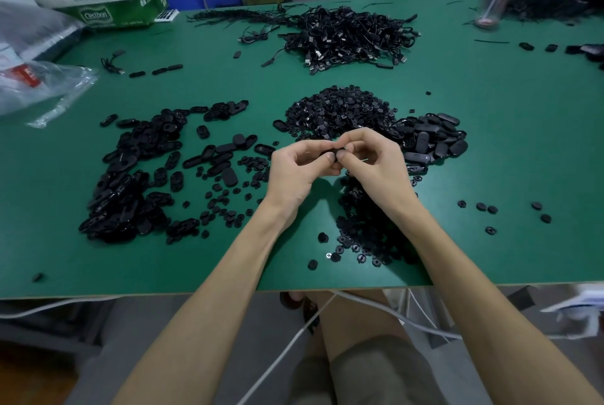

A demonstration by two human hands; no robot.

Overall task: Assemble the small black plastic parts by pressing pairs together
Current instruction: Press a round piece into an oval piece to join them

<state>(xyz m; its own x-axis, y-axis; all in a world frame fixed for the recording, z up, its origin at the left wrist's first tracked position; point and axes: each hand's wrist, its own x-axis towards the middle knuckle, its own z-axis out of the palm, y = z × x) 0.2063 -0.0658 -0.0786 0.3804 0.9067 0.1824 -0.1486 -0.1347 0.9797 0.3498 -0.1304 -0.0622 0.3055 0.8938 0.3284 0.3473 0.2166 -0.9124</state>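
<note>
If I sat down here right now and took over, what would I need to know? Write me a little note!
Hands: the left hand and the right hand both pinch one small black part between their fingertips, above the green table.
Parts: round pieces are heaped just behind the hands, with more by the right wrist. Oval pieces are piled at the left, with another pile at the right.
Done: cannot tell which pieces are already joined.
Left: finish pressing this pair, then probably work through the piles.

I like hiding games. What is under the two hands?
The left hand and right hand pinch a small black part above the green table. Round black pieces lie beneath the right hand. The hands cover whatever lies directly below them.
</note>
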